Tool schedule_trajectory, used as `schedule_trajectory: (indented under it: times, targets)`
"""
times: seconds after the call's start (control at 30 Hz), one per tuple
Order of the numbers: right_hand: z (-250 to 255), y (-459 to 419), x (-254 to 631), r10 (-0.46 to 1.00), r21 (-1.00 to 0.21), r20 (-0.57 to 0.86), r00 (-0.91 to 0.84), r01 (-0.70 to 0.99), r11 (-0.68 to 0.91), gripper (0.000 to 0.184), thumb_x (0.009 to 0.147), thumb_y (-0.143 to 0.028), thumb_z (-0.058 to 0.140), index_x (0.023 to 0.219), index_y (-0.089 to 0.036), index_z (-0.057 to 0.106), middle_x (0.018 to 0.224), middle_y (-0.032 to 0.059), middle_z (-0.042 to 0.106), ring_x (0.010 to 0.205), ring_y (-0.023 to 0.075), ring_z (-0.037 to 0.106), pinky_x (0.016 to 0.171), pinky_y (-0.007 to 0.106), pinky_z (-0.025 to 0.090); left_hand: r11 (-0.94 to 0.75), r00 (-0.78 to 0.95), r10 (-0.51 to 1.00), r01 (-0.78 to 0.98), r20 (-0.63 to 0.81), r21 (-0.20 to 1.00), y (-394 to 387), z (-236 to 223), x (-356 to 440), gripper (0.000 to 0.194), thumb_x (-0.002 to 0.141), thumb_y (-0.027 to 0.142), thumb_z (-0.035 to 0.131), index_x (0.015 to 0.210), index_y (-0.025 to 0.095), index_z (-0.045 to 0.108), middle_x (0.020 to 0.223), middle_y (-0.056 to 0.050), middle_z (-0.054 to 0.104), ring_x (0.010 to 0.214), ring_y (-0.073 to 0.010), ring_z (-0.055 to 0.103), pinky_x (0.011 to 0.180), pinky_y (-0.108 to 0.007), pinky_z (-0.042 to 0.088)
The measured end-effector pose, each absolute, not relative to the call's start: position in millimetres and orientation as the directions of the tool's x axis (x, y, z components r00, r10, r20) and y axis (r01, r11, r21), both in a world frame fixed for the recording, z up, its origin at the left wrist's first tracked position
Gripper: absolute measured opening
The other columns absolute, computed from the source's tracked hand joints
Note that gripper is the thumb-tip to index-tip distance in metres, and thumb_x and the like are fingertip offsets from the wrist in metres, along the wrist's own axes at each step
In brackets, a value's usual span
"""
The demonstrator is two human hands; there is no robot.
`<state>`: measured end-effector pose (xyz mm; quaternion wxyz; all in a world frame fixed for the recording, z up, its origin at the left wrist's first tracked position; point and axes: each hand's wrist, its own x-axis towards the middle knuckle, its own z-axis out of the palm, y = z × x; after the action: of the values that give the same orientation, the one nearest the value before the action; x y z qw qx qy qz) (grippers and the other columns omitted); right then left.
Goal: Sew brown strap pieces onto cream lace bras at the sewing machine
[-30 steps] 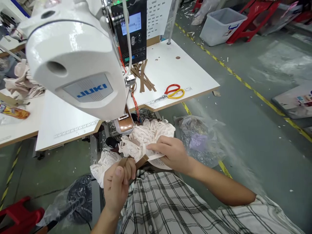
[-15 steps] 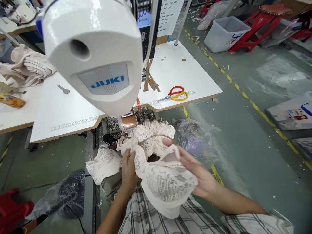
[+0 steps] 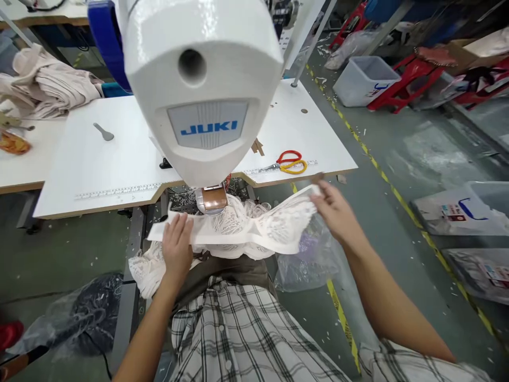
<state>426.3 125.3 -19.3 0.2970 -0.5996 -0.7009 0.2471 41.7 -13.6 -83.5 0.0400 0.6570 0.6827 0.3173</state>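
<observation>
A white lace bra (image 3: 278, 228) is stretched sideways in front of the sewing machine head (image 3: 207, 74). My left hand (image 3: 177, 246) is closed on its band at the left end. At the right, my right hand (image 3: 334, 209) pinches the upper tip of a lace cup, and a blurred brown bit shows by the fingertips. Beneath and behind it lie more white lace bras (image 3: 147, 270), partly hidden by the held one and by my left hand. The machine's brown-fronted needle area (image 3: 214, 199) sits just behind the bra's middle.
Red-and-yellow-handled scissors (image 3: 292, 162) and a grey spoon-shaped piece (image 3: 104, 131) lie on the white table (image 3: 131, 154). Beige folded fabric (image 3: 59, 85) is heaped at the left. A plastic bag (image 3: 308, 265) lies on the floor, with clear bins (image 3: 366, 79) farther right.
The bra has been raised and turned from hanging near my lap to spread lengthwise before the machine. My left hand moved left, my right hand up and right. The camera view has shifted.
</observation>
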Motion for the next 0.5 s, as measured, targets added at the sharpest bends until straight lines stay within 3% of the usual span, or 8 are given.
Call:
schedule_trajectory:
  times: [0.07, 0.1, 0.17, 0.23, 0.3, 0.43, 0.5]
  targets:
    - [-44, 125, 426, 0.981, -0.555, -0.141, -0.137, 0.831, 0.036, 0.054, 0.093, -0.041, 0.050, 0.137, -0.011, 0.046, 0.102, 0.0178, 0.068, 0.081, 0.0246, 0.065, 0.070, 0.038, 0.050, -0.027, -0.089, 0.973, 0.874, 0.215, 0.485, -23, -110, 51, 0.049, 0.088, 0.005, 0.038, 0.131, 0.018, 0.057, 0.146, -0.015, 0.048, 0.143, -0.0299, 0.033, 0.115, -0.057, 0.025]
    - [-52, 123, 421, 0.976, -0.471, -0.177, -0.130, 0.882, 0.032, 0.054, 0.092, -0.042, 0.051, 0.135, -0.011, 0.048, 0.104, 0.0183, 0.068, 0.088, 0.0278, 0.065, 0.077, 0.042, 0.050, -0.004, -0.081, 0.985, 0.874, 0.154, 0.486, -28, -122, 54, 0.051, 0.086, 0.004, 0.039, 0.132, 0.017, 0.056, 0.147, -0.016, 0.046, 0.142, -0.0320, 0.034, 0.113, -0.059, 0.027]
    - [-62, 120, 403, 0.984, -0.397, -0.062, -0.165, 0.909, 0.128, 0.054, 0.092, -0.044, 0.049, 0.134, -0.010, 0.049, 0.117, 0.0205, 0.063, 0.108, 0.0322, 0.060, 0.093, 0.048, 0.046, 0.048, -0.083, 0.995, 0.872, 0.049, 0.487, -39, -138, 53, 0.054, 0.083, 0.005, 0.043, 0.135, 0.014, 0.053, 0.148, -0.018, 0.044, 0.140, -0.0335, 0.036, 0.110, -0.057, 0.034]
    - [-67, 117, 373, 0.953, -0.466, 0.072, -0.293, 0.835, 0.292, 0.057, 0.093, -0.047, 0.047, 0.138, -0.012, 0.044, 0.131, 0.0200, 0.055, 0.124, 0.0306, 0.050, 0.105, 0.046, 0.040, 0.133, -0.132, 0.991, 0.871, -0.035, 0.473, -49, -144, 38, 0.056, 0.083, 0.007, 0.046, 0.139, 0.013, 0.047, 0.148, -0.017, 0.045, 0.138, -0.0296, 0.039, 0.109, -0.049, 0.038]
    - [-74, 111, 337, 0.888, -0.557, 0.093, -0.450, 0.716, 0.421, 0.061, 0.093, -0.048, 0.046, 0.144, -0.016, 0.036, 0.142, 0.0180, 0.047, 0.133, 0.0289, 0.043, 0.111, 0.046, 0.036, 0.281, -0.266, 0.959, 0.860, -0.095, 0.427, -60, -143, 9, 0.051, 0.089, 0.012, 0.045, 0.140, 0.012, 0.044, 0.143, -0.017, 0.048, 0.135, -0.0247, 0.043, 0.109, -0.042, 0.040]
    - [-98, 84, 279, 0.753, -0.595, -0.067, -0.655, 0.632, 0.496, 0.084, 0.086, -0.057, 0.054, 0.149, -0.011, 0.024, 0.147, 0.0243, 0.039, 0.137, 0.0374, 0.039, 0.109, 0.055, 0.036, 0.692, -0.675, 0.721, 0.684, -0.160, 0.233, -89, -134, -63, 0.038, 0.095, 0.031, 0.053, 0.130, 0.015, 0.051, 0.130, -0.013, 0.055, 0.118, -0.0258, 0.055, 0.099, -0.048, 0.046]
    - [-109, 70, 267, 0.719, -0.595, -0.106, -0.687, 0.623, 0.507, 0.087, 0.085, -0.060, 0.055, 0.149, -0.012, 0.023, 0.148, 0.0245, 0.038, 0.137, 0.0380, 0.037, 0.108, 0.056, 0.037, 0.817, -0.786, 0.577, 0.559, -0.222, 0.144, -105, -134, -89, 0.037, 0.093, 0.035, 0.058, 0.124, 0.016, 0.055, 0.125, -0.011, 0.058, 0.108, -0.0245, 0.060, 0.090, -0.047, 0.052]
